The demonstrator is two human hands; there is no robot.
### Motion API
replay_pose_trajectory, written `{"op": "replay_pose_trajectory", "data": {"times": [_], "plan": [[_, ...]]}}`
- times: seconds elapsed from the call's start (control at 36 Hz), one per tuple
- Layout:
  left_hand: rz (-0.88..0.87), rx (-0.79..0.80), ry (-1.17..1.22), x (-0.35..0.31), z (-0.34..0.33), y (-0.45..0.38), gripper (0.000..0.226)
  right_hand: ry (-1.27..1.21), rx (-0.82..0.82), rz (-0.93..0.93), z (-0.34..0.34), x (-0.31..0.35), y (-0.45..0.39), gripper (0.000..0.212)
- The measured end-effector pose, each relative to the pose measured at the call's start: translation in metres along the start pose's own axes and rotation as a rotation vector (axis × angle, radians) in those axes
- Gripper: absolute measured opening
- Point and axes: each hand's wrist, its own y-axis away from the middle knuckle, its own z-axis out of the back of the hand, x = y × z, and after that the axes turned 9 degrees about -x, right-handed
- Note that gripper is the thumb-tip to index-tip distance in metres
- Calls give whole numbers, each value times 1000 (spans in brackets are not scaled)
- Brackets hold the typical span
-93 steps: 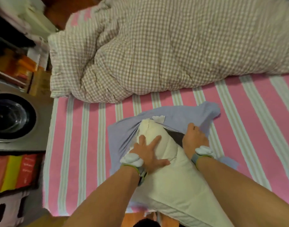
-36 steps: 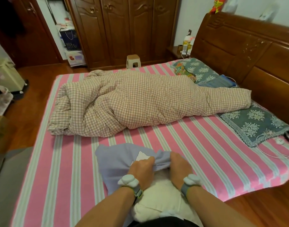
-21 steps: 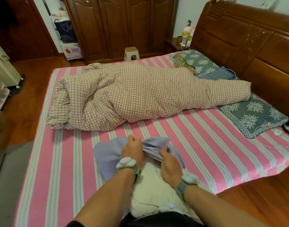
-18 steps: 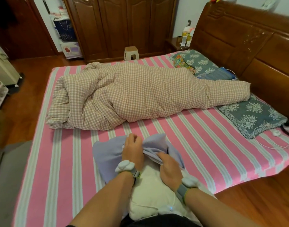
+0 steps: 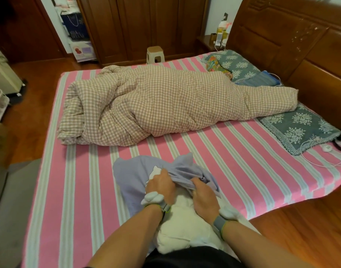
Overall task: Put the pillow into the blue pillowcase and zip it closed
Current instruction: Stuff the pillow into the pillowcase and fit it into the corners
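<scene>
A cream pillow lies at the near edge of the bed, its far end inside the light blue pillowcase. The pillowcase is bunched over that end and shows a white cartoon print. My left hand grips the bunched opening edge on the left side. My right hand grips the same edge on the right, fingers curled into the fabric. Most of the pillow's near half is uncovered. No zipper is visible.
A pink-and-white striped sheet covers the bed. A checked quilt lies rolled across the middle. Blue floral pillows and a white cable sit by the wooden headboard. A small stool stands beyond the bed.
Both hands moved from pressing the pillow in to gripping the pillowcase edge. The case has been drawn slightly nearer over the pillow. My view lifted from the bed to the room.
</scene>
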Motion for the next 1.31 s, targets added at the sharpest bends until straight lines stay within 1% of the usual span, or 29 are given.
{"op": "replay_pose_trajectory", "data": {"times": [0.06, 0.08, 0.14, 0.17, 0.22, 0.31, 0.36, 0.39, 0.42, 0.47, 0.53, 0.58, 0.64, 0.67, 0.69, 0.72, 0.78, 0.81, 0.86, 0.92, 0.94, 0.97, 1.0, 1.03, 1.08, 1.17, 1.19, 1.25, 1.31], "plan": [[162, -103, 137, 3, 1, 1, 8, 118, 109, 119, 2, 6, -1, 13], [181, -129, 155, 6, -1, 3, 17, 106, 139, 158, 5, 10, 2, 15], [104, -119, 164, 13, -3, 5, 42, 119, 150, 192, 5, 10, 1, 16], [14, -103, 132, 18, -3, 7, 50, 136, 124, 212, 5, 8, 2, 14], [-234, -85, -54, 27, -5, 8, 51, 180, 69, 173, 5, -3, 4, 6], [-670, -174, -369, 27, -10, 8, 32, 213, -48, 28, 3, -14, 8, 5], [-939, -163, -410, 21, -16, 7, 25, 187, -163, -62, 6, -13, 4, 14], [-1017, -107, -369, 18, -15, 9, 21, 177, -215, -98, 8, -11, 1, 17], [-1036, -25, -295, 13, -12, 10, 15, 163, -270, -119, 12, -8, -2, 16], [-908, 121, -136, 6, -1, 12, 9, 88, -377, -121, 14, -2, -5, 16], [-744, 150, -91, -1, 8, 14, 13, -29, -419, -120, 7, 1, -6, 22], [-659, 158, -105, -3, 10, 16, 25, -130, -354, -192, -6, -1, -8, 38], [-576, 165, -178, -3, 8, 18, 35, -192, -272, -263, -15, -1, -7, 45], [-523, 156, -205, -4, 7, 17, 34, -160, -250, -205, -16, -1, -5, 50], [-471, 138, -222, -7, 7, 16, 30, -113, -241, -130, -15, 0, -1, 56], [-408, 98, -212, -8, 9, 17, 26, -54, -241, -49, -15, 2, 3, 56], [-235, -47, -153, -17, 14, 20, 27, 89, -263, 85, -8, 3, 7, 35], [-132, -122, -81, -17, 16, 20, 29, 162, -227, 155, -9, 6, 6, 27], [20, -239, 164, -15, 10, 20, 37, 205, -96, 221, -4, 3, 6, 20], [21, -335, 373, -7, -3, 17, 50, 162, -10, 270, 2, 1, 4, 9], [-19, -380, 405, -6, -8, 16, 55, 148, 11, 281, 4, 0, 4, 3], [-55, -414, 425, -4, -11, 17, 58, 147, 18, 288, 4, 0, 5, 3], [-76, -400, 423, -4, -12, 19, 58, 154, 17, 280, 4, 1, 5, 6], [-93, -335, 395, -5, -11, 23, 57, 167, 16, 250, 4, 2, 7, 9], [-135, -192, 235, -9, -8, 28, 50, 220, -18, 172, 5, 0, 6, 13], [-215, -29, -35, -9, -1, 27, 23, 251, -126, 15, 12, -5, -2, 21], [-247, -4, -87, -11, -1, 27, 17, 222, -165, -13, 15, -4, -5, 25], [-230, -1, -163, -14, 3, 28, 12, 212, -237, -22, 12, 5, -9, 32], [-90, -37, -140, -20, 11, 26, 16, 252, -372, 9, 5, 17, -5, 46]]}}
